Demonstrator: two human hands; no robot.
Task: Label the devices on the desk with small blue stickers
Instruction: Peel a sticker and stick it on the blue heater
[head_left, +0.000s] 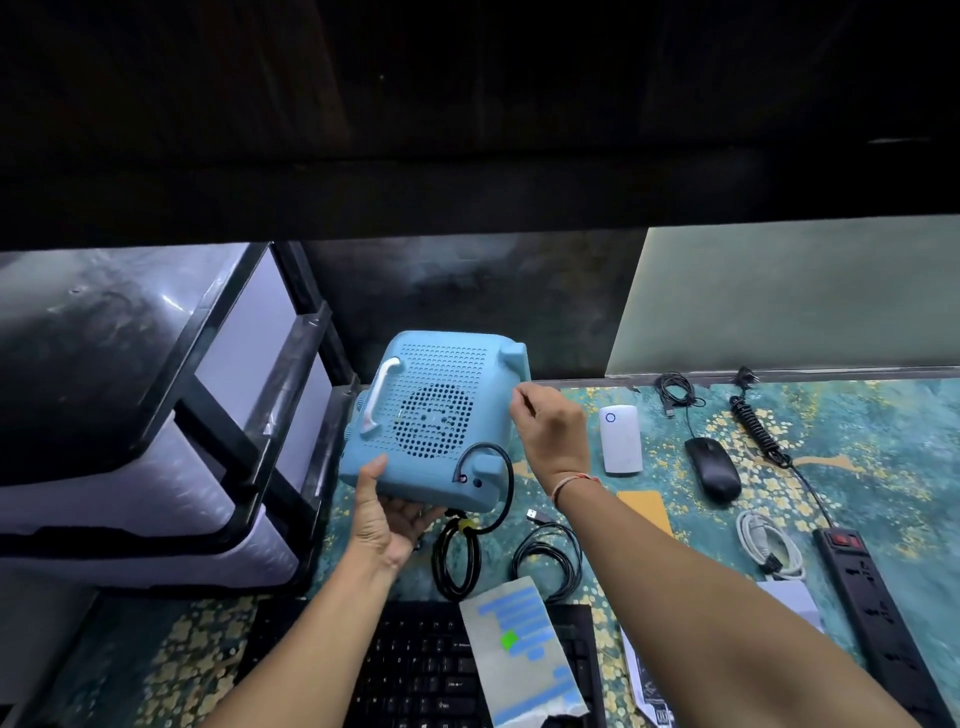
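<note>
A light blue box-shaped device (435, 415) with a white handle and a perforated face is lifted off the desk and tilted toward me. My left hand (387, 512) grips its lower left corner from below. My right hand (551, 432) hovers at the device's right edge with fingers curled and fingertips pinched together; I cannot make out anything between them. The device's black cable (457, 558) hangs down in a coil. A sheet of small blue stickers (524, 652) with one green sticker lies on the black keyboard (415, 670).
On the patterned desk mat (883, 441) lie a white oblong device (620, 439), a black mouse (712, 469), a black power strip (878, 592), a yellow card (644, 512), a coiled black USB cable (550, 558) and a white cable (769, 543). A grey case (130, 415) stands left.
</note>
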